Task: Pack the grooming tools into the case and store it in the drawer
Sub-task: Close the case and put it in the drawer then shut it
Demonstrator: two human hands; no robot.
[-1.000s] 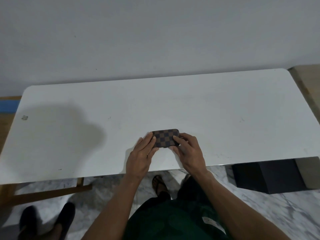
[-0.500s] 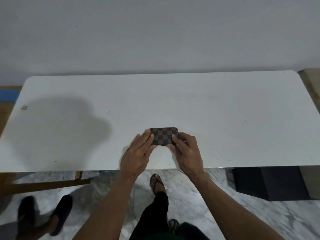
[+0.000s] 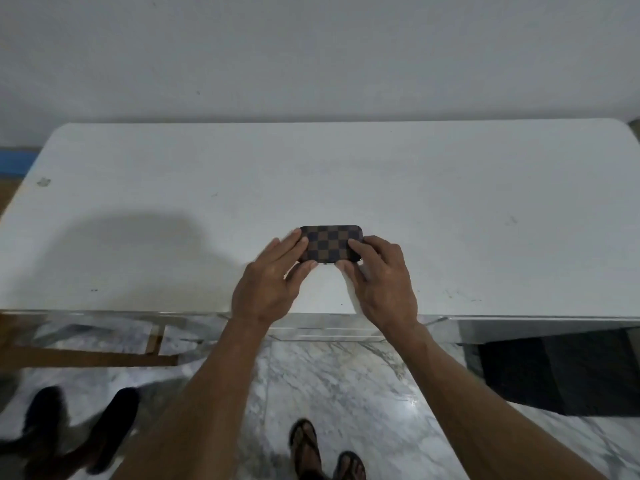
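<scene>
A small closed case [image 3: 330, 241] with a brown and dark checkered cover lies flat on the white table [image 3: 450, 209], near its front edge. My left hand [image 3: 273, 282] grips the case's left end with fingers on top and thumb at the near edge. My right hand [image 3: 377, 282] holds the right end the same way. No loose grooming tools are in view. A clear drawer front [image 3: 329, 329] shows under the table edge, below my wrists.
A dark box [image 3: 561, 372] stands on the marble floor under the table's right side. A wooden frame [image 3: 86, 355] sits low on the left. Dark shoes [image 3: 79, 431] of another person are at bottom left. My sandalled feet [image 3: 322, 452] are below.
The view has pulled back and tilted, so the case and both hands sit slightly higher on the table. Both hands stay on the case's ends; the case remains closed.
</scene>
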